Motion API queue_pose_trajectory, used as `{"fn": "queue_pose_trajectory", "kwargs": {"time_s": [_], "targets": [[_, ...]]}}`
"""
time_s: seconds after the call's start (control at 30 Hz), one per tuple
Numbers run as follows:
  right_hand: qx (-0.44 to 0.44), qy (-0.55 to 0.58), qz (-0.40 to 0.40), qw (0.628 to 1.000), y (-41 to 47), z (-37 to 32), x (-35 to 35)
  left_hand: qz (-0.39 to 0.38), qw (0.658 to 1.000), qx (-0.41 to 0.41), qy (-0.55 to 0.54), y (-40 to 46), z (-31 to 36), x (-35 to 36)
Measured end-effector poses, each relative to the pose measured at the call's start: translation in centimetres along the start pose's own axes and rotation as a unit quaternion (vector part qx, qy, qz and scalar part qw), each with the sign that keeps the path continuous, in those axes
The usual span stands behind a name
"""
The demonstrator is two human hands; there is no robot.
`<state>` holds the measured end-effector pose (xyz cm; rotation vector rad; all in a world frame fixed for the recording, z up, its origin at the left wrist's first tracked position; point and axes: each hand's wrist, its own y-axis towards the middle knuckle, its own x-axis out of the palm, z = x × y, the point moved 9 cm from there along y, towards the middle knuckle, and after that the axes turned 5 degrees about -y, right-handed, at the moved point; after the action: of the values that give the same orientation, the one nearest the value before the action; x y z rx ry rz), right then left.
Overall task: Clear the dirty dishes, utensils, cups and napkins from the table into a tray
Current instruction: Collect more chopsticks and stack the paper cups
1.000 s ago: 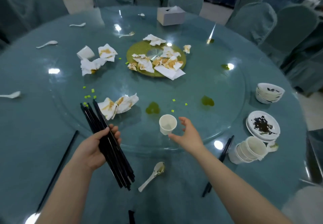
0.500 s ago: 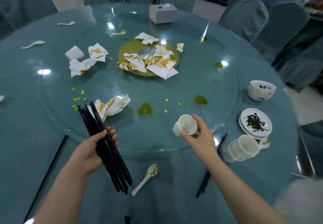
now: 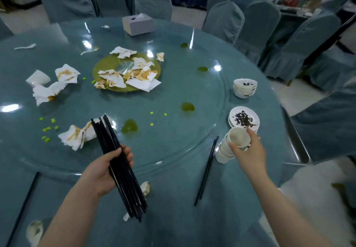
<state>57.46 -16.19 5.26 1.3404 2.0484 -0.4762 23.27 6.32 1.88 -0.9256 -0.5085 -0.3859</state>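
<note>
Cup (image 3: 239, 137) lifted off the glass turntable (image 3: 173, 96) and swung to the cup stack (image 3: 223, 150) at the table's right edge — right hand (image 3: 248, 154) gripping it, left hand (image 3: 105, 171) clutching chopsticks (image 3: 117, 165) — nesting looks next.

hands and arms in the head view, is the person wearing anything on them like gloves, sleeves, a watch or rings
Nothing worn shows. The left hand and right hand are bare, with no gloves, and no rings can be made out on the fingers in view. Both forearms are uncovered from the wrist down to the bottom edge of the picture: no sleeve, cuff, watch or bracelet. Whether sleeves start higher up cannot be told.
</note>
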Motion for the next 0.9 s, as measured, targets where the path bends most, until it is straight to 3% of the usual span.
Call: {"fn": "queue_pose_trajectory", "kwargs": {"time_s": [0.07, 0.2, 0.3, 0.43, 0.57, 0.73, 0.9], "targets": [[-0.013, -0.037, -0.020, 0.999, -0.3, 0.1, 0.7, -0.003, 1.000, -0.007, 0.001, -0.4, -0.5, 0.5], [-0.040, -0.065, 0.019, 0.997, -1.7, -1.1, -0.2, -0.011, 1.000, -0.009, -0.004, -1.1, -1.0, 1.5], [-0.068, 0.019, 0.052, 0.996, -4.1, -3.1, -0.8, -0.012, 1.000, 0.010, -0.018, -1.2, -1.0, 2.7], [-0.022, 0.168, 0.017, 0.985, -7.8, -4.8, 0.9, -0.019, 0.995, 0.055, -0.082, -1.5, -0.8, 5.6], [0.043, 0.292, -0.041, 0.955, -10.9, -6.1, 3.5, -0.053, 0.987, 0.097, -0.119, -2.2, -0.8, 9.0], [0.172, 0.480, -0.132, 0.850, -12.8, -7.6, 6.9, -0.062, 0.982, 0.124, -0.127, -3.4, -2.3, 11.7], [0.174, 0.494, -0.128, 0.842, -13.2, -8.2, 6.3, -0.080, 0.984, 0.121, -0.103, -4.8, -4.8, 12.5]]}}
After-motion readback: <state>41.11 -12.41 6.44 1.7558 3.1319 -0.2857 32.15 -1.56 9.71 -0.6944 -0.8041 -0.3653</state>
